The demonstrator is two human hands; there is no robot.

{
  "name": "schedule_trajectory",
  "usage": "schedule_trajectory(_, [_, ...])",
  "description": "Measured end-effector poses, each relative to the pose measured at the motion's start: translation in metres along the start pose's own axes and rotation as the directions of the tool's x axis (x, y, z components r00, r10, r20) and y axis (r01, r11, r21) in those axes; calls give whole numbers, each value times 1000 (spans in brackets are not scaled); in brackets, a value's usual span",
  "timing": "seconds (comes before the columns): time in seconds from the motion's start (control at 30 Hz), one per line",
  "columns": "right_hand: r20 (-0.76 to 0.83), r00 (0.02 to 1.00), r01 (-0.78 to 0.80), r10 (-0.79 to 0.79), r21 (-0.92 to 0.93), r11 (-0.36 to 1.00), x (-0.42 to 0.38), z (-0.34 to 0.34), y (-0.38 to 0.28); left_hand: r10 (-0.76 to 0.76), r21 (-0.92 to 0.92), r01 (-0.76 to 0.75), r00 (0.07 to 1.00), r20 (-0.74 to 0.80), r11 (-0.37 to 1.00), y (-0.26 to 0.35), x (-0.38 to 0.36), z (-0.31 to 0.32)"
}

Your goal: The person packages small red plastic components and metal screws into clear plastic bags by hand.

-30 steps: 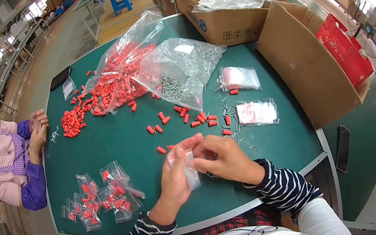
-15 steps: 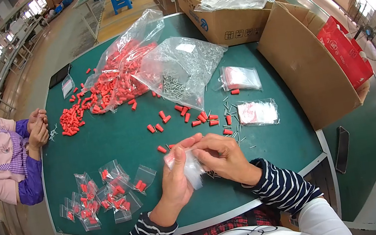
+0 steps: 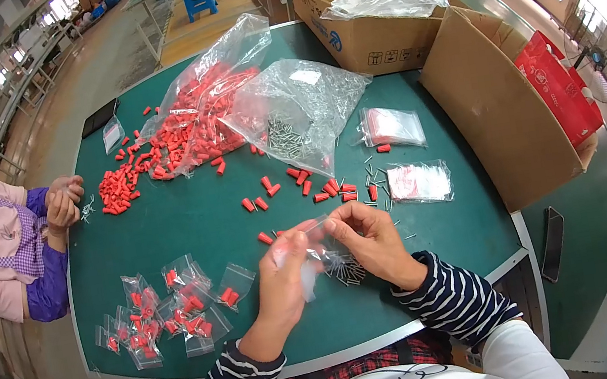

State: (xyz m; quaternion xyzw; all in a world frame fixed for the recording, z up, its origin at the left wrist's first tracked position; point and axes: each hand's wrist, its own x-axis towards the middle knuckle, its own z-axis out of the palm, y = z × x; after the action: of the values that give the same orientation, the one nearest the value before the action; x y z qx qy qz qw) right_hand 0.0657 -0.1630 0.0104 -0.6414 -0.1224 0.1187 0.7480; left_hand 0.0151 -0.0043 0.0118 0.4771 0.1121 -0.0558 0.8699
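Observation:
My left hand is closed round a small stack of clear zip bags over the near part of the green table. Beside it, my right hand pinches the edge of one clear bag, which is stretched between both hands. Under my right hand lies a pile of screws. Loose red plugs and more screws lie just beyond my hands. Filled small bags with red plugs are to the left.
A large bag of red plugs and a bag of screws lie at the back. Bag stacks are at the right, near cardboard boxes. A co-worker sits at the left edge, and a phone lies far right.
A single bag now shows between my hands, and my right hand has turned and moved slightly outward. The screw pile beneath is more exposed. The view has shifted slightly.

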Motion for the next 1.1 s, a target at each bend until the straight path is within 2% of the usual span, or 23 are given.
schedule_trajectory(0.1, [18,999,-50,52,-65,997,-1,-2,-4,-20,150,22,1000,-14,989,3,-1,-5])
schedule_trajectory(0.2, [66,995,84,-70,-237,968,0,-4,-8,54,265,-43,998,-34,963,12,-2,-1])
schedule_trajectory(0.3, [102,979,196,-174,-284,938,1,-6,-9,176,383,-172,984,24,908,15,-1,0])
schedule_trajectory(0.37, [145,976,200,-163,-295,934,3,-11,-16,259,433,-279,960,105,857,12,1,-5])
schedule_trajectory(0.47, [185,970,210,-159,-306,929,4,-16,-17,204,406,-238,971,126,882,14,0,-7])
schedule_trajectory(0.5, [193,968,215,-160,-308,927,4,-17,-17,235,417,-269,963,130,868,14,0,-7])
schedule_trajectory(0.57, [158,971,224,-182,-316,922,2,-14,-21,296,440,-327,945,141,836,11,0,-9])
schedule_trajectory(0.7, [44,948,310,-314,-331,891,1,-7,-26,499,564,-499,850,170,658,10,3,-14])
schedule_trajectory(0.8, [179,961,261,-211,-339,904,1,-14,-30,559,616,-533,810,176,579,12,3,-12])
schedule_trajectory(0.97, [228,953,262,-197,-300,917,-2,-9,-33,559,677,-538,800,221,502,10,3,-11])
schedule_trajectory(1.07, [233,957,244,-172,-324,914,-3,-11,-31,572,695,-598,755,321,399,8,4,-8])
schedule_trajectory(1.1, [233,958,238,-164,-336,911,-3,-12,-30,534,702,-569,786,312,428,11,4,-5])
